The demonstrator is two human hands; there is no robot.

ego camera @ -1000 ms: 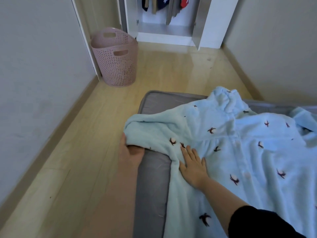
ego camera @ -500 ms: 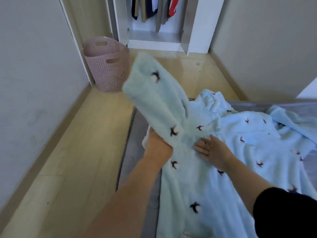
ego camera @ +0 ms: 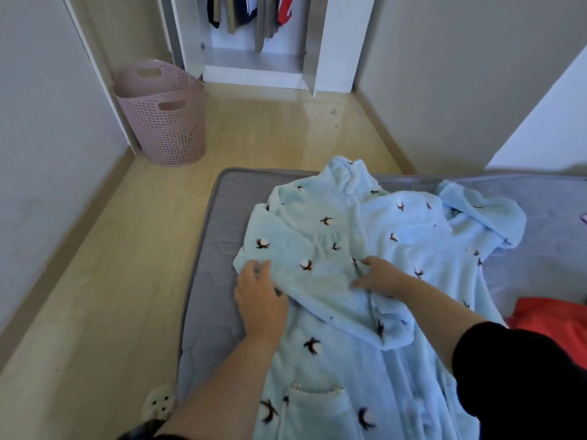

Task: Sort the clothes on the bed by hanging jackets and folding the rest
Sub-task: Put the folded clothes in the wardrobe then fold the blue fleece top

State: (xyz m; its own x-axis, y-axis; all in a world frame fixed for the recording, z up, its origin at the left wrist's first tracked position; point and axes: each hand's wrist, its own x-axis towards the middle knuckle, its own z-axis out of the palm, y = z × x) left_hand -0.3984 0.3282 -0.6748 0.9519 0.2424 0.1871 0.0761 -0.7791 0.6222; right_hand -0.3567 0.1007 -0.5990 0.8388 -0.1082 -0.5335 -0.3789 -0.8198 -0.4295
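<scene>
A light blue fleece robe [ego camera: 409,249] with dark flower prints lies spread front-up on the grey mattress [ego camera: 203,281]. Its left sleeve is folded across the chest. My left hand [ego camera: 259,296] grips that sleeve's fold at the robe's left edge, thumb on top of the fabric. My right hand [ego camera: 379,276] presses down on the folded sleeve near the robe's middle, fingers spread. The other sleeve [ego camera: 482,214] lies bunched at the far right. A pocket with a scalloped edge shows near the bottom.
A red garment [ego camera: 552,322] lies on the mattress at the right edge. A pink laundry basket [ego camera: 165,115] stands on the wooden floor by the left wall. An open white wardrobe [ego camera: 254,36] with hanging clothes is at the far end. A slipper [ego camera: 158,404] lies beside the bed.
My left hand lifted the left sleeve off the mattress edge, swung it up and laid it across the robe's chest. My right hand moved up the robe and stays pressed on it.
</scene>
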